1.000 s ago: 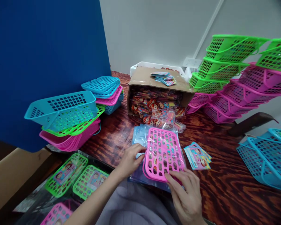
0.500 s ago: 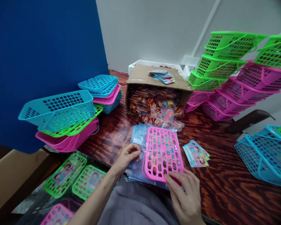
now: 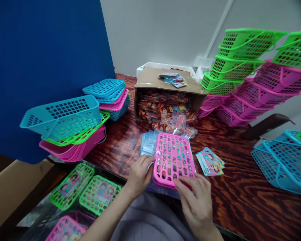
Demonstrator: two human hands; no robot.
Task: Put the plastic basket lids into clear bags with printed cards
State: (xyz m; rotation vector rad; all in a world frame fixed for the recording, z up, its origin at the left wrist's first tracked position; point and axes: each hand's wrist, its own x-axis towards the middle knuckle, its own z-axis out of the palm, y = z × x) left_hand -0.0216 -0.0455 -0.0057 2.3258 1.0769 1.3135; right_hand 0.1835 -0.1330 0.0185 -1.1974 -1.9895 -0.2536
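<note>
A: So, item 1: pink basket (image 3: 173,159), part in clear bag (image 3: 155,142), atop bag pile (image 3: 146,144), mid-table (image 3: 240,190). R hand (image 3: 198,195): pinching near rim.
B: L hand (image 3: 138,175): half-curled, left edge; grip hidden, can't tell.
A: Risks?
B: Poss. bag split, if a corner snags; pile slip, if dragged.

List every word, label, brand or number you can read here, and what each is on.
No text can be quoted with certainty.
Fanned cards right of the pink basket: lettering too blurred.
Card pile on the cardboard box: too small.
Packets in the box: too small.
Cards in the lower-left green baskets: too blurred.
</note>
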